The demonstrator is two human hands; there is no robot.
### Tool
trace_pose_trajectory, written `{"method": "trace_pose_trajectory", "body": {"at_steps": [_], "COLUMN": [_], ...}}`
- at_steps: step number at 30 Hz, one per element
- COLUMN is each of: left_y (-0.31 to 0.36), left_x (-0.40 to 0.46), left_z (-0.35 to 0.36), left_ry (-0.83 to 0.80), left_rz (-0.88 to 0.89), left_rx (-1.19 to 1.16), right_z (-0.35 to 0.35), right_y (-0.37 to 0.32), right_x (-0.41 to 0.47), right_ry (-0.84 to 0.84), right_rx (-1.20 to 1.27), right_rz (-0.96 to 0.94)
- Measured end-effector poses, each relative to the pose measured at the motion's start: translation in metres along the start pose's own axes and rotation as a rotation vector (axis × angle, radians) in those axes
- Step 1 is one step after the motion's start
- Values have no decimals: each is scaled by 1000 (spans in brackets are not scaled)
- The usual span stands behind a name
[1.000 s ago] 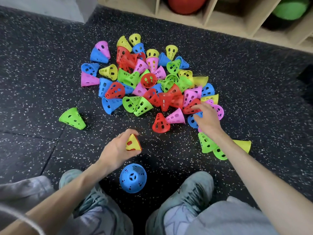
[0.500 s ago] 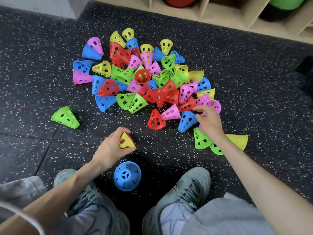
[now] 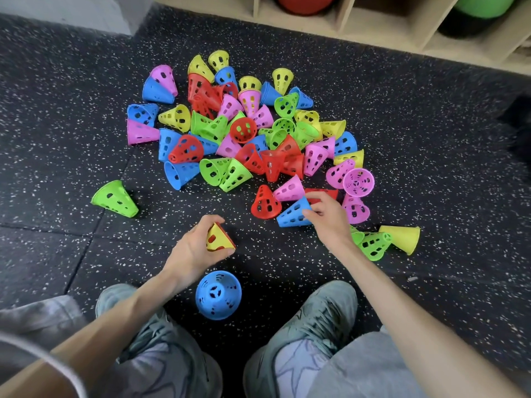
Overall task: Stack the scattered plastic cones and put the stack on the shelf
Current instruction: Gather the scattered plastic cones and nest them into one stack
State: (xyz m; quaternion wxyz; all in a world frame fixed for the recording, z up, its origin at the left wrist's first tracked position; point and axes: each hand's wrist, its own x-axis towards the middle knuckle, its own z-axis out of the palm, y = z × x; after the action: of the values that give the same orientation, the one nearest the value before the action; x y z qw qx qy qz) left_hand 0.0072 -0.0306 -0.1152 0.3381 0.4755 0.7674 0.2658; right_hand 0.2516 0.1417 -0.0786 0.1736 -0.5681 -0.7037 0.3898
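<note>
1. Fingers (image 3: 311,215) of your right hand (image 3: 330,222) pinch the blue cone's (image 3: 293,215) narrow tip at the pile's near edge, ready to lift it.
2. Your left hand (image 3: 195,248) curls round the yellow cone (image 3: 217,239), apparently nested over a red one, as the stack's base.
3. Most cones (image 3: 244,130) lie scattered on the floor (image 3: 431,139), short of the shelf (image 3: 373,27).

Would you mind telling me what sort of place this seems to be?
Probably a gym or children's play room: speckled black rubber flooring, wooden cubby shelves holding a red ball and a green ball, and a pile of perforated plastic cones.
</note>
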Motion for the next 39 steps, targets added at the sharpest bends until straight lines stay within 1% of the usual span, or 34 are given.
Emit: {"method": "trace_pose_trajectory", "body": {"at_steps": [6,9,13,18,21,26,29,31,33,34,35,38,39], "left_y": [21,36,54,73,89,123,140,146,145,143,140,134,133], "left_x": [2,4,8,4,-1,-13,-21,-26,-29,-30,-29,-27,-25], "left_z": [2,-3,-13,-18,-17,-13,-8,-3,1,2,2,-1,-1], "left_ry": [48,52,106,98,98,81,55,42,25,15,5,-4,0], "left_rz": [65,128,183,266,289,337,394,442,458,451,438,394,383], "left_rx": [-160,-178,-207,-158,-176,-105,-19,63,92,106,123,125,119], "right_z": [27,32,29,12,-8,-52,-74,-79,-77,-74,-72,-70,-70], "right_y": [-34,-53,-74,-83,-84,-71,-44,-19,9,20,30,43,46], "right_x": [-25,-31,-39,-52,-58,-65,-66,-66,-66,-66,-66,-66,-66], "right_ry": [-74,-144,-262,-299,-287,-228,-144,-35,33,32,11,-80,-87], "right_rx": [171,225,279,288,312,271,292,311,273,235,157,-229,-273], "right_rz": [-66,-115,-191,-220,-210,-166,-22,88,192,236,255,206,208]}}
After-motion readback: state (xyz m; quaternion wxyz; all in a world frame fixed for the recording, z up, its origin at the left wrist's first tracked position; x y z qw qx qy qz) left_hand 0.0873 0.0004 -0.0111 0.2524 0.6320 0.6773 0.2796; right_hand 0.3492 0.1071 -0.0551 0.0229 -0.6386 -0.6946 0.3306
